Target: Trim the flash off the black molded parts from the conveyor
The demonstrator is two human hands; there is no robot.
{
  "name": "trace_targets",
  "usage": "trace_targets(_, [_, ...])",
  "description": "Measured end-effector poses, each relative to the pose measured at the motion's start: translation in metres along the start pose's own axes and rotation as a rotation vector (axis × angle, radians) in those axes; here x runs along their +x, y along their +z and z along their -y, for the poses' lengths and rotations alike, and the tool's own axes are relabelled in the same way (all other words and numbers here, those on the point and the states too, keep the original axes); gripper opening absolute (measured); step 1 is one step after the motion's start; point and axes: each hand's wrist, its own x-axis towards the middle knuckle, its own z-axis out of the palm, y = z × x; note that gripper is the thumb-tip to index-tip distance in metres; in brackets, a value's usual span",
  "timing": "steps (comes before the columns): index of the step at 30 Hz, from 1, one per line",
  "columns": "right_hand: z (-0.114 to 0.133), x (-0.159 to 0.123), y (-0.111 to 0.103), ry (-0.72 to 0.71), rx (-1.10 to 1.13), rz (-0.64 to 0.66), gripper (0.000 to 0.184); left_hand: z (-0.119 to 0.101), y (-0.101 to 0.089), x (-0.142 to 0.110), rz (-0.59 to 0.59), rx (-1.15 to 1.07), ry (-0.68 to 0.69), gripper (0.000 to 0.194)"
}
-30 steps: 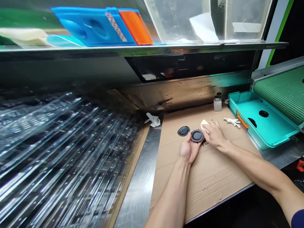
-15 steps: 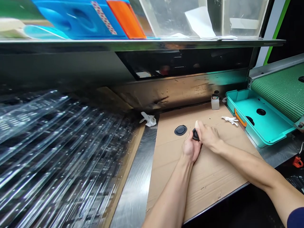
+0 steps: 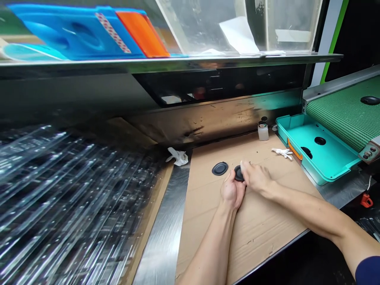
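Note:
My left hand (image 3: pixel 232 190) is closed around the edge of a round black plastic part (image 3: pixel 238 173), holding it face up above the cardboard. Over that part lies my right hand (image 3: pixel 255 177), its fingers pressed together on a pale cream wiping pad (image 3: pixel 243 166). The pad is almost wholly covered by the fingers, and the hand hides the right side of the black part. A second black plastic part (image 3: pixel 220 168), roughly oval with a small tab, lies on the cardboard sheet (image 3: pixel 213 221) just left of my hands.
A turquoise tray (image 3: pixel 335 158) with several black parts stands right, below a green conveyor belt (image 3: pixel 338 107) carrying another. A small bottle (image 3: pixel 263 131) and white gloves (image 3: pixel 282 153) lie behind my hands. Stacked clear plastic trays (image 3: pixel 74 206) fill the left; a metal shelf (image 3: pixel 178 63) crosses above.
My right hand has moved left with the pad, from beside the black part onto its face. My left hand keeps holding the part. The view has shifted, turning slightly right.

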Motion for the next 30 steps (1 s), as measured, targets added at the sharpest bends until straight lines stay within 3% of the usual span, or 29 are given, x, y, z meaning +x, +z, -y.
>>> trace_targets(9, [-0.023,0.002,-0.007,0.099,0.112,0.023,0.044,-0.018,0.015,-0.009,-0.126,-0.116,-0.089,0.04])
trace_targets(14, [-0.026,0.003,-0.01,0.178,0.279,-0.147,0.051,-0.021,0.019,-0.007,-0.119,-0.148,-0.081,0.043])
trace_targets(16, [-0.021,0.002,-0.009,0.142,0.305,-0.141,0.053,-0.02,0.019,-0.006,-0.139,-0.147,-0.073,0.043])
trace_targets(20, [-0.01,0.002,-0.009,0.107,0.137,0.062,0.056,-0.013,0.015,-0.006,-0.075,-0.076,-0.108,0.04])
trace_targets(23, [-0.003,0.003,-0.008,0.202,0.027,0.03,0.058,-0.007,0.011,-0.007,-0.027,-0.019,-0.095,0.035])
trace_targets(26, [-0.001,0.003,-0.004,0.163,0.003,0.035,0.056,-0.005,0.008,-0.006,-0.017,-0.005,-0.106,0.035])
trace_targets(30, [-0.018,0.01,-0.008,0.254,0.005,-0.014,0.055,-0.01,0.007,-0.007,-0.01,0.05,-0.08,0.033])
